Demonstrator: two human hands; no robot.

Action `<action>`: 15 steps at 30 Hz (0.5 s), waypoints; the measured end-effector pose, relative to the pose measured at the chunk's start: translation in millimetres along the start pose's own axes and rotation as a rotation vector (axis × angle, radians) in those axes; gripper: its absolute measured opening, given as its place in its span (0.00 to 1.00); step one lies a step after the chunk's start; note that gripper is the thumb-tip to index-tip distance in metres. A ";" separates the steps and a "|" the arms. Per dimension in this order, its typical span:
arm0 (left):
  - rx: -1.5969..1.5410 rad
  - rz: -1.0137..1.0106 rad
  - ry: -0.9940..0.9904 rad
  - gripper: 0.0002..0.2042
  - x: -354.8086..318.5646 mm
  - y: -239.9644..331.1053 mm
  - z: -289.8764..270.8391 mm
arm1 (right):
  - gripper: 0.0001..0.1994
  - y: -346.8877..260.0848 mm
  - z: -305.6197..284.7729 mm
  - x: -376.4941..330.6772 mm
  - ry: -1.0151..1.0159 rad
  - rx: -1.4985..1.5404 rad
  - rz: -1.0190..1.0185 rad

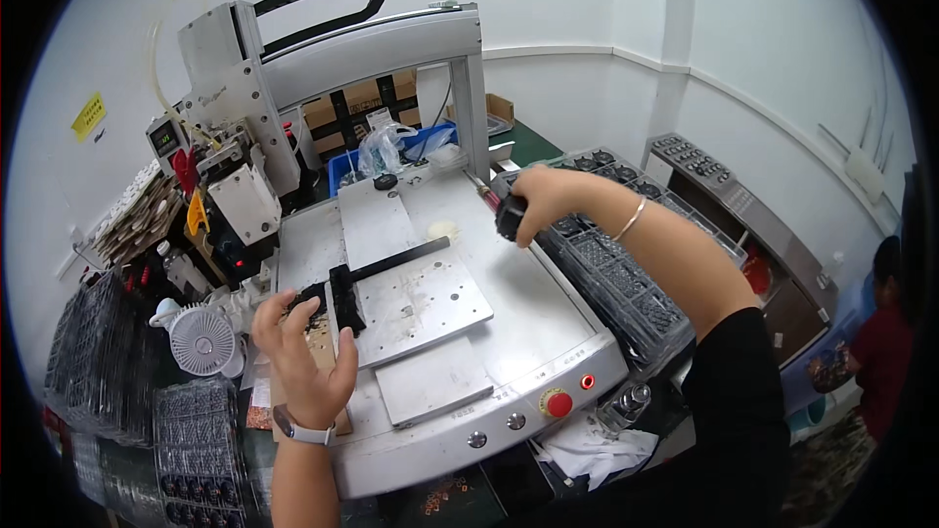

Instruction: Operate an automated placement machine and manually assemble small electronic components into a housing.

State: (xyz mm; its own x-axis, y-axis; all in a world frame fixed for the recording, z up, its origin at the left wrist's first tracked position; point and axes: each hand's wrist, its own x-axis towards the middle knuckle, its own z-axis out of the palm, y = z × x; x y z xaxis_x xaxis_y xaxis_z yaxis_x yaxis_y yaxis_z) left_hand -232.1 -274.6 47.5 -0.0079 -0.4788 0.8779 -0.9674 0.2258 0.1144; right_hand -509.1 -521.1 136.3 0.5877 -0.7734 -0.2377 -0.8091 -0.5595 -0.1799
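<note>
My right hand (550, 198) is closed round a dark, rounded piece (509, 217), held above the right side of the machine bed. A thin reddish, metallic shaft (486, 194) shows just beyond that piece; whether the two are joined I cannot tell. My left hand (305, 357) is at the left edge of the metal plate (430, 303), thumb and fingers apart. Its fingertips are next to a black block-like part (345, 301), and whether they touch it is unclear. From the block a black bar (401, 258) runs across the plate.
A gantry machine (372, 59) with a dispensing head (245, 200) stands over the bed. Clear trays of black parts (616, 284) are at the right, more stacked trays (108, 362) at the left. A small white fan (205, 340) and a red button (558, 403) are nearer. Another person (875, 352) is at far right.
</note>
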 end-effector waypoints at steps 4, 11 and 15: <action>-0.016 0.018 -0.015 0.21 0.7 0.5 6.1 | 0.31 -22.0 52.3 45.0 -0.020 -0.284 -0.012; -0.037 0.030 -0.030 0.20 0.4 -0.2 -1.1 | 0.40 -18.6 57.0 34.7 0.067 -0.134 -0.007; -0.033 0.033 -0.019 0.20 1.8 -1.3 -2.6 | 0.22 23.0 -3.2 19.5 0.196 -0.110 0.129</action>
State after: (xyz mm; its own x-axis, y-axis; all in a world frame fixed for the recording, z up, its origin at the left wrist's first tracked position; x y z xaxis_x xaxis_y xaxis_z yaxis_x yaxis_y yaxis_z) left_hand -230.2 -273.6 50.1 -0.0450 -0.4868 0.8724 -0.9578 0.2691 0.1007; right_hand -516.3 -550.1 130.6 0.4755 -0.8776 -0.0603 -0.8795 -0.4729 -0.0530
